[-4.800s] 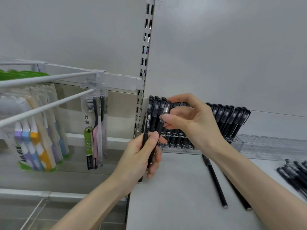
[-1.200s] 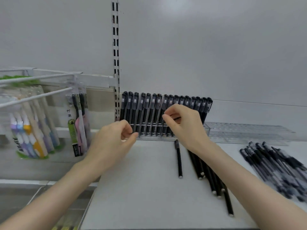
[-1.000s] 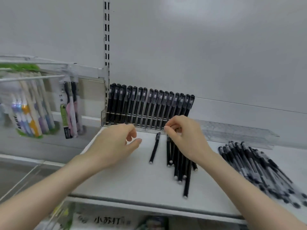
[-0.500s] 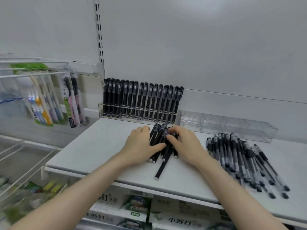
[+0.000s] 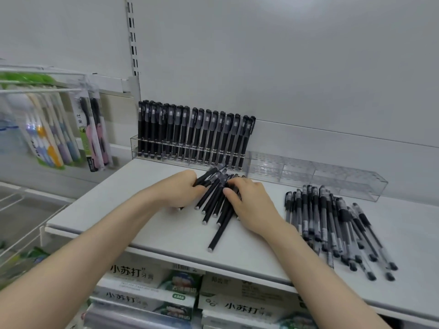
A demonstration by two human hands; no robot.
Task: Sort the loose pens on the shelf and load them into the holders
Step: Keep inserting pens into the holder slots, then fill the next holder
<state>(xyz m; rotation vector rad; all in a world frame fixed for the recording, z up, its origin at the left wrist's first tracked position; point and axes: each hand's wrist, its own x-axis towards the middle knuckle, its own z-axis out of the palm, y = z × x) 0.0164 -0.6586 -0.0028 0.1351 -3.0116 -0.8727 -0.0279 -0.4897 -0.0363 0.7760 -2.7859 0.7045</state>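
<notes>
Both hands have dropped from the filled holder [image 5: 133, 148] to the black pens [image 5: 212, 201] heaped on the shelf [image 5: 152, 224]. The left hand [image 5: 181, 189] grips their cap ends; the right hand [image 5: 253, 204] curls over the bundle, seemingly pinching it. Long axes point toward the holder, caps farthest; the hands flank the heap, equally near.
</notes>
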